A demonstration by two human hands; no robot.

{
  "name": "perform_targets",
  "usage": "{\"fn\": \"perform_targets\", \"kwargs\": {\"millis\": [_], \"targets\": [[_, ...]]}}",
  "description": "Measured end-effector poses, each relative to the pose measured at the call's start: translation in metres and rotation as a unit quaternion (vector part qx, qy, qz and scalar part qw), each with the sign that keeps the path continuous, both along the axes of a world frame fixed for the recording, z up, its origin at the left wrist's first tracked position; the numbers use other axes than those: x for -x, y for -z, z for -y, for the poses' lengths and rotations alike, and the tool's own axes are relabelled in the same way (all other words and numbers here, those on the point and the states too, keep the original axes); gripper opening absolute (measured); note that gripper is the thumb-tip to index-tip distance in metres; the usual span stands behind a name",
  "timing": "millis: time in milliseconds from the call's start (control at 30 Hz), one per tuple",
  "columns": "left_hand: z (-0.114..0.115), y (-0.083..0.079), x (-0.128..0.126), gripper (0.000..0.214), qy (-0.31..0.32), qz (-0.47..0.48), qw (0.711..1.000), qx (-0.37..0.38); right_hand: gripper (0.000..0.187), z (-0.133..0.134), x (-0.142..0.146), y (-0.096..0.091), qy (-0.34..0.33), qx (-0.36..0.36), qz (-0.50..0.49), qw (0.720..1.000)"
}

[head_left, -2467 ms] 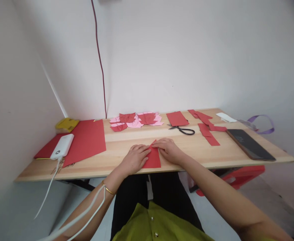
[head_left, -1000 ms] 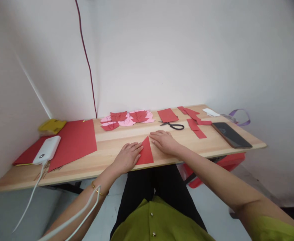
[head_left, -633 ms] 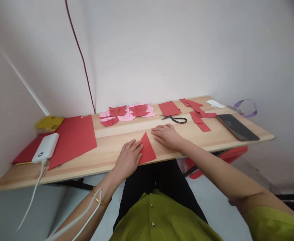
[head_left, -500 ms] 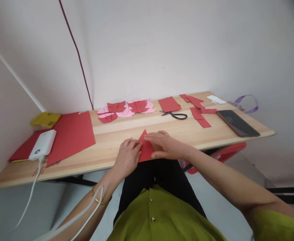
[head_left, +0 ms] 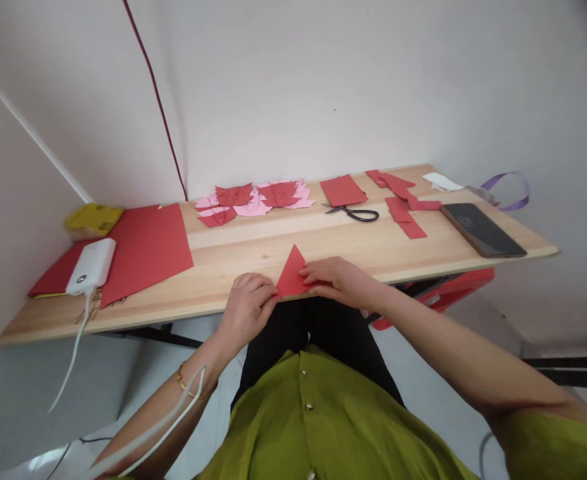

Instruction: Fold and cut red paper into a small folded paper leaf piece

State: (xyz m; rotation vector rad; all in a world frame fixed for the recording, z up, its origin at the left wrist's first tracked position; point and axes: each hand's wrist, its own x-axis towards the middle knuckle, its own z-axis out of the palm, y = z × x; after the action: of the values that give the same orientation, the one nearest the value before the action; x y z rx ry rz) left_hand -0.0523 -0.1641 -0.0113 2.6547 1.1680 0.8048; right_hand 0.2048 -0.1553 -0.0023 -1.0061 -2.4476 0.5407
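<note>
A small red triangle [head_left: 291, 275] of paper sits near the middle of the frame, a bit below center, close to the front edge of the wooden table [head_left: 253, 250]. Its tip points up toward the top of the frame. The left hand [head_left: 247, 305] has its thumb and fingers pinching the low left corner. The right hand [head_left: 341, 283] has its fingers on the right side of the paper, with the thumb tucked low, so it looks like a pinch there too. I cannot tell how many layers of paper there are.

Some work looks done. Above the triangle, by the wall, red cut shapes [head_left: 279, 194] with pointy edges lie with pink cut shapes [head_left: 251, 207]. Some of the red ones rest on top of the pink ones. Red strips [head_left: 407, 223] lie at the right of the frame, and they look like leftover bits.

The triangle seems only part of the way there. It looks folded, but the sides that show are straight, with no pointy cuts like the shapes by the wall. The black scissors [head_left: 363, 215] lie right of center, and no hand is on them.

Some paper looks not cut into shapes yet: a flat red piece [head_left: 343, 191] just above the scissors, and a big red sheet [head_left: 151, 247] at the left, next to a white power bank [head_left: 91, 267].
</note>
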Motion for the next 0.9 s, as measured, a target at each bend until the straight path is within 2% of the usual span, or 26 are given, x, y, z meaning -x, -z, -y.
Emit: {"fn": "perform_targets", "kwargs": {"millis": [100,200,433,700,900], "targets": [[-0.002,-0.003,-0.001,0.014,-0.036,0.014,0.999,0.029,0.023,-0.009,-0.001,-0.003,0.044,0.039,-0.025,0.998],[-0.005,-0.006,0.001,0.019,-0.064,0.008,0.996,0.056,0.023,-0.013,0.002,-0.003,0.054,0.043,-0.036,0.997],[-0.006,-0.011,-0.001,0.014,-0.090,0.008,0.989,0.115,0.024,-0.015,0.012,-0.003,0.062,0.001,0.022,0.998],[-0.008,-0.009,-0.004,0.033,-0.110,0.003,0.988,0.105,0.033,-0.016,0.017,0.003,0.102,-0.070,0.086,0.989],[-0.012,-0.009,-0.004,0.030,-0.118,-0.009,0.986,0.117,0.035,-0.017,0.020,0.006,0.112,-0.078,0.115,0.984]]}}
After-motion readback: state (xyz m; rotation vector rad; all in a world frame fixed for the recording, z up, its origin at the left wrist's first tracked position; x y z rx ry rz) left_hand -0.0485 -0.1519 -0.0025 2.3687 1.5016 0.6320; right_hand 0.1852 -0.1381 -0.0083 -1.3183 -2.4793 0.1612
